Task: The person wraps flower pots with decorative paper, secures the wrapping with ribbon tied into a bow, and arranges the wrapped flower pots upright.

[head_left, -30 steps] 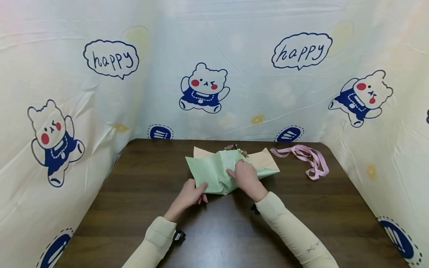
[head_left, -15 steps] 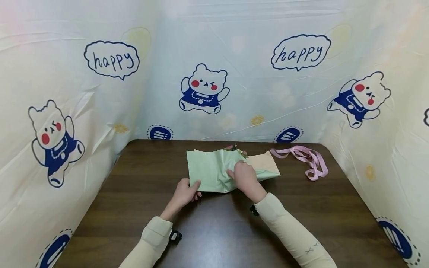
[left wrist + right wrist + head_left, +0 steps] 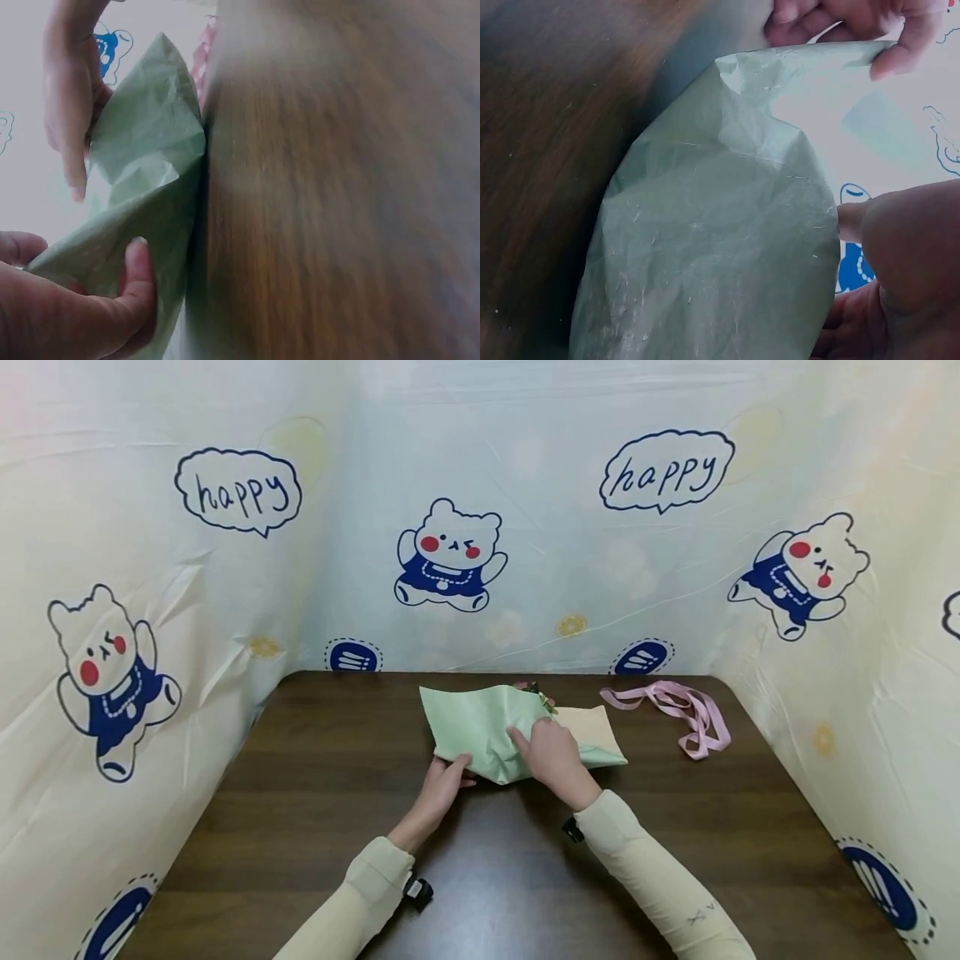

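Observation:
A sheet of wrapping paper [image 3: 468, 722], pale green outside and beige inside [image 3: 591, 728], is folded round a small bunch of flowers at the far middle of the table. Only a few pink and green tips of the flowers [image 3: 543, 695] show over its top edge. My left hand [image 3: 442, 787] pinches the paper's lower left edge between thumb and fingers. In the left wrist view the left thumb [image 3: 137, 266] lies against the green side. My right hand [image 3: 555, 762] grips the gathered paper at the middle, thumb pointing left. Its fingertips are partly hidden behind the paper in the right wrist view.
A loose pink ribbon [image 3: 697, 714] lies in loops at the table's back right. The dark wooden table [image 3: 315, 827] ends at a printed cloth backdrop [image 3: 540, 527] behind and on both sides.
My left hand has moved a little left, then back right and slightly up with the paper's edge, folding the left side across. The left beige corner is now covered. My right hand stays nearly in place.

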`<state>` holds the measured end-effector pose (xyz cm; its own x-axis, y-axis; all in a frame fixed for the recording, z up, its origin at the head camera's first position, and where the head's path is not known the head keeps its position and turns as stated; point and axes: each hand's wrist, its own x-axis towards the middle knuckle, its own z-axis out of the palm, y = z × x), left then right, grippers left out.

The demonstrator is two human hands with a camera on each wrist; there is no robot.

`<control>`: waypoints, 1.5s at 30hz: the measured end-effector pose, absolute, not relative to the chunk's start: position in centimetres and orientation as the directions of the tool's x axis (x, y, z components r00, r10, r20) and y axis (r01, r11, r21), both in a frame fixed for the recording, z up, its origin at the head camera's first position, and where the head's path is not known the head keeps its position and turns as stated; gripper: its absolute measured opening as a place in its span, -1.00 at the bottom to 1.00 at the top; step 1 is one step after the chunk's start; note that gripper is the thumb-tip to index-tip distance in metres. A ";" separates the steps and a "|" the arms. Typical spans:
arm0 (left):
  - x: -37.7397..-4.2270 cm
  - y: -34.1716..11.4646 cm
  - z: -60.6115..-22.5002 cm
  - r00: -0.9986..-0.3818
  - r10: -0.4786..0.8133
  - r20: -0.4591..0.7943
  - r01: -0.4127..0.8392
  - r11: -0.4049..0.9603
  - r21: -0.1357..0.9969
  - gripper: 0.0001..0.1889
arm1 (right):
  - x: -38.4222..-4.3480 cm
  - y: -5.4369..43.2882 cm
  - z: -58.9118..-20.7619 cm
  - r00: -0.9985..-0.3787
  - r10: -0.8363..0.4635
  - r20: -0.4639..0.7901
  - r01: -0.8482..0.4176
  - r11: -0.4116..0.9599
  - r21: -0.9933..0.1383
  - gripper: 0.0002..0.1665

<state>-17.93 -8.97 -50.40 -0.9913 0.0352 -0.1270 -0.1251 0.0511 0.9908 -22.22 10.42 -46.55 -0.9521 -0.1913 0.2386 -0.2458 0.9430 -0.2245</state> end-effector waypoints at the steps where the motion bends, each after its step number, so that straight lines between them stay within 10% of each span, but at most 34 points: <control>1: -18.1 -8.8 -50.5 -0.990 0.041 -0.138 -0.136 0.060 0.989 -0.55 | -22.3 10.4 -46.5 -0.953 -0.193 0.232 -0.246 0.941 -0.231 -0.29; 45: -18.7 -8.4 -50.7 -0.985 0.057 -0.162 -0.155 0.103 0.982 -0.45 | -24.1 12.0 -46.2 -0.975 -0.107 0.195 -0.162 0.942 -0.293 -0.21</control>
